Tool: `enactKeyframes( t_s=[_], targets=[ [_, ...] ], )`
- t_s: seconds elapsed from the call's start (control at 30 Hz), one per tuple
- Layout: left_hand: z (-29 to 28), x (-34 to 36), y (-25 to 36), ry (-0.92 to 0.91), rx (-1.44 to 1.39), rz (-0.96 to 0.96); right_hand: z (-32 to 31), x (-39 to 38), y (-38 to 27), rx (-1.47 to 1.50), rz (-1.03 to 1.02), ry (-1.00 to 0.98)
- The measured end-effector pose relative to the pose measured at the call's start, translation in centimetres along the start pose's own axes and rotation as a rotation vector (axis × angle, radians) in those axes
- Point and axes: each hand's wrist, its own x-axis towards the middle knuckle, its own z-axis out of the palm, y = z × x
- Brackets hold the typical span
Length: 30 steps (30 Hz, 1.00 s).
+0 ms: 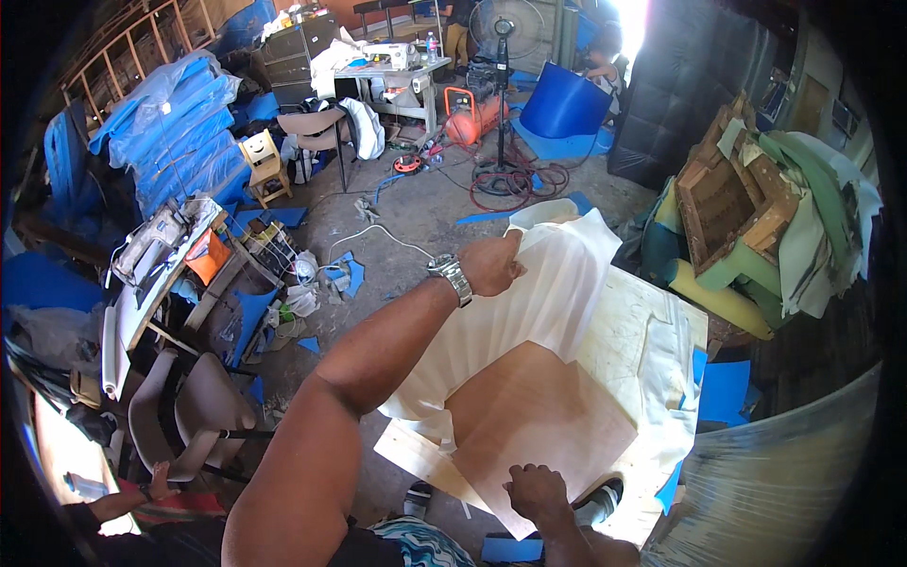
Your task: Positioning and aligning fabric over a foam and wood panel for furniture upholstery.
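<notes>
A thin, smooth brown panel [557, 416] with straight edges and angled corners lies on a pale plywood surface [652, 307], whose grain and faint marks show beside it. Across the panel's far part, and running past it to the left, spreads a white fabric [529, 317] — soft, light and slightly sheer, with a dull sheen. Long, shallow folds run along it like loose pleats; its near edge curves over the brown panel, and its far end rises in a rumpled peak. More whitish material [661, 378], wrinkled and limp, lies along the right side of the surface.

The left hand [496, 266], a metal-link watch [451, 278] at its wrist, grips the left margin of the white fabric with bent fingers. The right hand [539, 491] is above the near part of the brown panel, knuckles up and fingers loosely curled — whether it holds anything or presses on the panel, I cannot tell.

To the right, a rough, boxy wooden frame [727, 203] is tilted among green padded covering [817, 189]. A glossy, curved blue sheet [565, 102] stands beyond, and crinkled clear plastic wraps a stack of blue slabs [175, 128] at the far left.
</notes>
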Motion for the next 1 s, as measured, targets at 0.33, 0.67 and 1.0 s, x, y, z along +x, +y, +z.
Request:
enactKeyframes(
  t_s=[0.33, 0.67, 1.0],
  targets=[
    [0.41, 0.2, -0.44, 0.023, -0.012, 0.019, 0.0, 0.12, -0.07, -0.001, 0.015, -0.029],
    [0.43, 0.18, -0.49, 0.014, -0.008, 0.029, -0.18, 0.01, -0.06, 0.008, 0.003, -0.039],
    [0.72, 0.38, -0.78, 0.02, -0.027, 0.028, 0.26, 0.07, -0.06, -0.013, 0.011, -0.03]
  ],
)
